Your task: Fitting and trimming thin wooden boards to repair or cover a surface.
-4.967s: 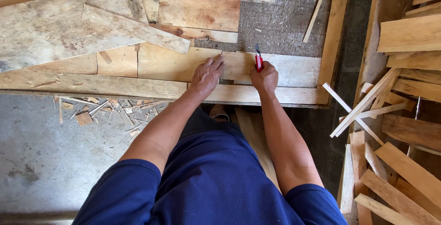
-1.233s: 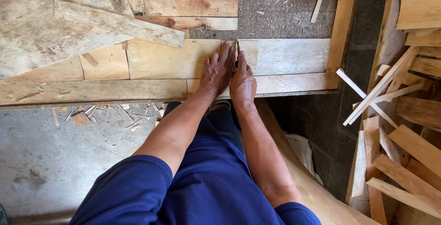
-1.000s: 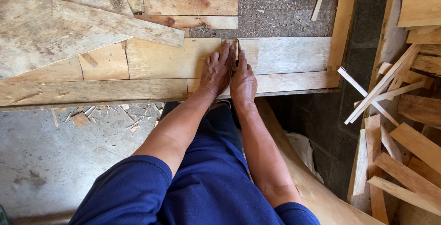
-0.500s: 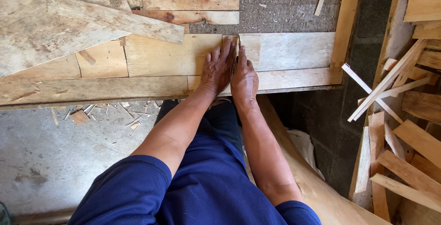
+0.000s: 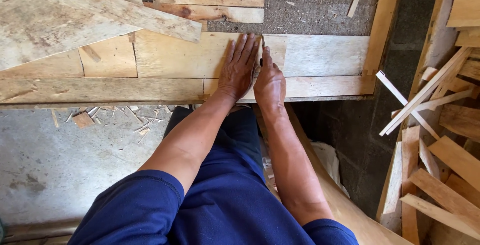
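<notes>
From the head camera, the person's left hand (image 5: 240, 70) lies flat and fully spread on a pale, wide wooden plank (image 5: 190, 55) laid crosswise on the work surface, fingers pointing to twelve o'clock and gripping nothing. Touching it at three o'clock, the right hand (image 5: 270, 82) is closed round a thin dark marking tool (image 5: 262, 50), probably a pencil, though only its tip shows past the fingers. That tip meets the plank just beside the left index finger, close to the seam with a greyer board (image 5: 320, 55).

To mark well here, the flat hand should press down so the plank cannot creep, and the tool should ride against the finger edge as a guide, held steeply and drawn in one even stroke.

A long weathered plank (image 5: 120, 12) lies slantwise at ten o'clock, overlapping the pale one. Loose wooden offcuts (image 5: 435, 125) pile up at three to four o'clock, and small chips (image 5: 100, 117) litter the grey concrete floor (image 5: 60, 170) at eight o'clock. Dark blue sleeves and trousers fill the lower middle.
</notes>
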